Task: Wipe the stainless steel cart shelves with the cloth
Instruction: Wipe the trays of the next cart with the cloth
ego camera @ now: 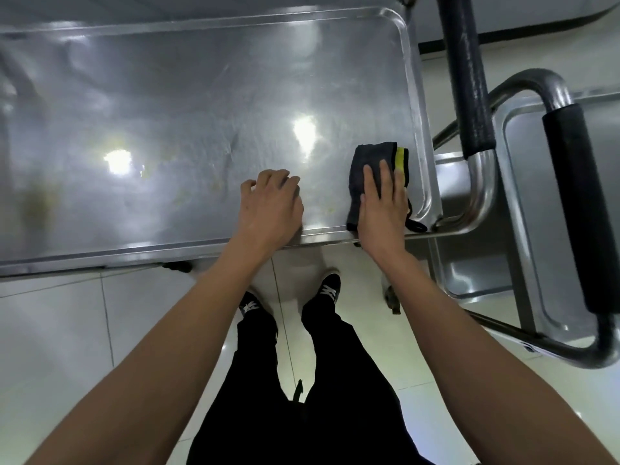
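The stainless steel top shelf (188, 105) of the cart fills the upper left of the view, with ceiling lights reflected in it and faint yellowish smears near the front. A folded dark grey cloth (367, 162) with a yellow strip lies flat in the shelf's near right corner. My right hand (382, 199) presses flat on the cloth, fingers together. My left hand (270, 204) rests on the shelf near the front rim, fingers curled and holding nothing.
The cart's tubular handle (476, 139) with dark grip rises at the right. A second steel cart (533, 203) with a black-padded handle (577, 203) stands close beside it. My legs and shoes (328, 290) stand on the pale tiled floor below the front rim.
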The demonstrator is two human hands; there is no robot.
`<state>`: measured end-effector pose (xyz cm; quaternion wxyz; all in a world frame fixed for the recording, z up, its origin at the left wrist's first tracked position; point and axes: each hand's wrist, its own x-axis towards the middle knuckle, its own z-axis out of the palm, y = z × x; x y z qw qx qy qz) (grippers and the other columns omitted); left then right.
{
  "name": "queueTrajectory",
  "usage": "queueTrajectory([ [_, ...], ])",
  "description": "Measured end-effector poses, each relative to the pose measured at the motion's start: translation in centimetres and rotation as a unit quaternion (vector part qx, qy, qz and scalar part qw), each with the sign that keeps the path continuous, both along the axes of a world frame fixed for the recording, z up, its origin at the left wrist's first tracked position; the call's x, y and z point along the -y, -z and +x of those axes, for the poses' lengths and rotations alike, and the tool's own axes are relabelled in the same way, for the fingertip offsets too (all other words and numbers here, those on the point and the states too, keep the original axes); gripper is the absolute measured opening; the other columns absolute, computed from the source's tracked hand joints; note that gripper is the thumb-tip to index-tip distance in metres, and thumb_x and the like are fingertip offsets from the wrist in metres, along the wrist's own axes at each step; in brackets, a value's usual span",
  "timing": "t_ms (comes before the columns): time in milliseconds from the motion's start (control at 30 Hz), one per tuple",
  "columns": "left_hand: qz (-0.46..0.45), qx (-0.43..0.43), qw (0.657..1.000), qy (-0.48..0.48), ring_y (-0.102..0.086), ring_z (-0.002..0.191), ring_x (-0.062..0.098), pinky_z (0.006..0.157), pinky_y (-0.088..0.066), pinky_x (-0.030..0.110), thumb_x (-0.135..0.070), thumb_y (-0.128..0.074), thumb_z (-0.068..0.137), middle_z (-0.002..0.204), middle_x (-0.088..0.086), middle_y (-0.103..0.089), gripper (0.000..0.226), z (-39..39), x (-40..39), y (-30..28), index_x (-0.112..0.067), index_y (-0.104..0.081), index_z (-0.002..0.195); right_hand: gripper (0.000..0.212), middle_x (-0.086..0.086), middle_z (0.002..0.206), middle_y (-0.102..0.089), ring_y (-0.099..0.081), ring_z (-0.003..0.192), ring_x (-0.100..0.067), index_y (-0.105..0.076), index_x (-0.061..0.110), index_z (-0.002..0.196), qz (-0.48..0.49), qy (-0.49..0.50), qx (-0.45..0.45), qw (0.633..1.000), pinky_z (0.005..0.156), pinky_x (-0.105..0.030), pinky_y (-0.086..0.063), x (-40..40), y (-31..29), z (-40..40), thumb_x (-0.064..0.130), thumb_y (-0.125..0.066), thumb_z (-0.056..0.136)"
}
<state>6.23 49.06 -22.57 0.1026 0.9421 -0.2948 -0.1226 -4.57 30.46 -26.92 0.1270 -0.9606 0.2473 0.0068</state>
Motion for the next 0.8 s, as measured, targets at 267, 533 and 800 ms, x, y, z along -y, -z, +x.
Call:
queueTrajectory([
  [267, 0.004, 0.002, 0.999, -0.042, -0.047, 0.128, 0.028, 0.101, -0.036, 0.049, -0.026, -0.05, 0.095, 0.137, 0.003, -0.057, 0.036, 0.6, -8.9, 0.6, -0.015, -0.062, 0.127, 0.067, -0.014, 0.164, -0.016, -0.011, 0.15, -0.038, -0.024, 0.015, 0.156, 0.003, -0.089, -0.003, 0.996, 0.12, -0.054, -0.02, -9.8, 0.2, 3.9, 0.015, -0.056, 0.098],
  [533, -0.008, 0.019, 0.996, -0.084, -0.049, 0.125, 0.028, 0.096, -0.038, 0.048, -0.024, -0.052, 0.093, 0.131, 0.004, -0.059, 0.03, 1.8, -17.3, 1.1, -0.014, -0.065, 0.118, 0.071, -0.009, 0.164, -0.017, -0.012, 0.15, -0.037, -0.025, 0.02, 0.156, 0.032, -0.175, -0.005, 0.984, 0.119, -0.052, -0.022, -20.3, 0.3, 8.1, 0.015, -0.06, 0.094],
  [800, -0.028, 0.06, 0.995, -0.077, -0.049, 0.124, 0.03, 0.091, -0.041, 0.049, -0.018, -0.058, 0.089, 0.131, 0.007, -0.057, 0.022, 1.0, -21.2, 2.2, -0.013, -0.066, 0.109, 0.065, -0.009, 0.164, -0.018, -0.013, 0.151, -0.035, -0.028, 0.019, 0.155, 0.029, -0.212, 0.007, 0.977, 0.119, -0.051, -0.025, -22.7, 0.4, 8.9, 0.011, -0.056, 0.097],
])
